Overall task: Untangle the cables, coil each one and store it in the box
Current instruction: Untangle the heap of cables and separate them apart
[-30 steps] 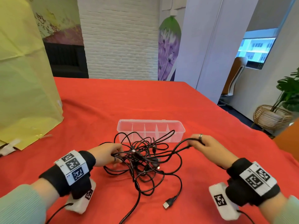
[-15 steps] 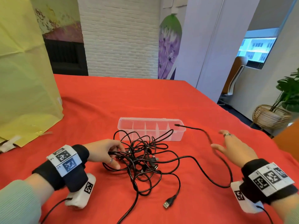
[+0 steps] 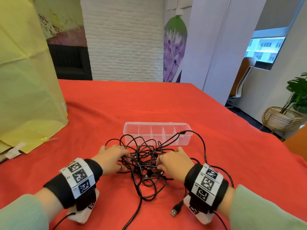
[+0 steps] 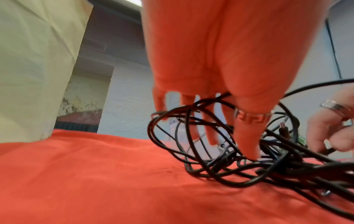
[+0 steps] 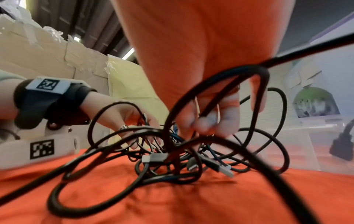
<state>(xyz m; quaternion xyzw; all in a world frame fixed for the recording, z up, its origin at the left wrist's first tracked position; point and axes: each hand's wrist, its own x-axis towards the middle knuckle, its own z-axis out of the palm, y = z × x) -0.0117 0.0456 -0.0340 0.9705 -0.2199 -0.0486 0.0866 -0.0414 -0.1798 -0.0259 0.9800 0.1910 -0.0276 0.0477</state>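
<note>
A tangle of black cables (image 3: pixel 146 165) lies on the red tablecloth just in front of the clear divided box (image 3: pixel 131 130). My left hand (image 3: pixel 123 161) is dug into the tangle's left side, with strands between its ringed thumb (image 4: pixel 249 136) and fingers. From the right, my right hand (image 3: pixel 159 165) reaches in, and its curled fingertips (image 5: pixel 210 125) pinch a strand. One freed cable (image 3: pixel 204 146) curves round to the right, and its plug (image 3: pixel 182 132) rests on the box's right end. A USB plug (image 3: pixel 173 213) lies near my right wrist.
A large yellow bag (image 3: pixel 25 97) stands at the left of the table. The table's right edge (image 3: pixel 249 123) drops off to the floor, where a plant in a wicker basket (image 3: pixel 280 118) and a chair stand. Red cloth stretches behind the box.
My right hand pulled one cable end out to the right, let it go over the box's end, and came back left into the tangle. The left hand stayed on the tangle.
</note>
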